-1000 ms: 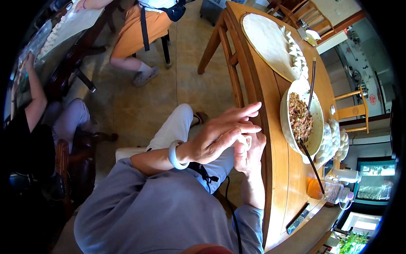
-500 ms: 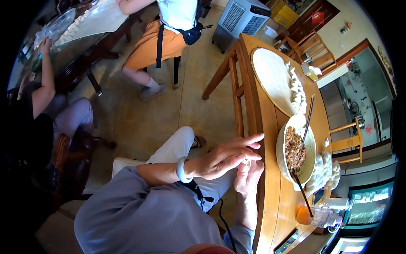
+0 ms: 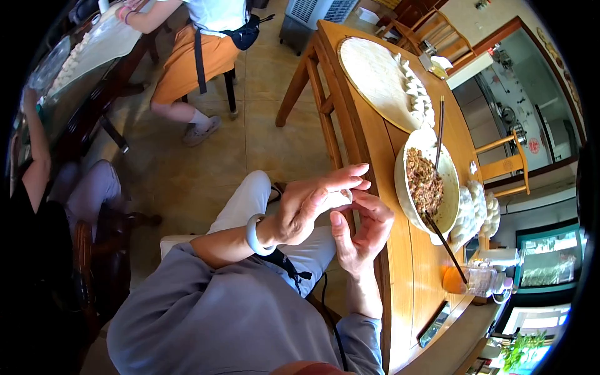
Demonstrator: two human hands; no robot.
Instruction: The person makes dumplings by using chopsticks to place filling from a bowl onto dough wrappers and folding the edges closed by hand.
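Observation:
My left hand (image 3: 306,206), with a pale bracelet (image 3: 255,235) at its wrist, pinches a small white dumpling (image 3: 339,199) between thumb and fingers. Most of the dumpling is hidden by the fingers. Just right of it, my right hand (image 3: 364,234) has its thumb apart from its bent fingers and grips nothing visible. Both hands are in front of the table edge, near a white bowl (image 3: 403,181) of minced filling (image 3: 425,184). One chopstick (image 3: 440,134) leans at the bowl's far side, another (image 3: 447,248) at its near side.
A round tray (image 3: 375,75) on the wooden table (image 3: 403,281) bears a row of white dumplings (image 3: 417,94). Bagged white dumplings (image 3: 472,209), a bottle (image 3: 478,281) and a phone (image 3: 434,324) are beyond the bowl. Other people sit or stand at a table on the left.
My hands have come apart, the right thumb opening away from the left fingers. The white dumpling now shows in my left hand. The view has shifted, so the table appears higher and further left.

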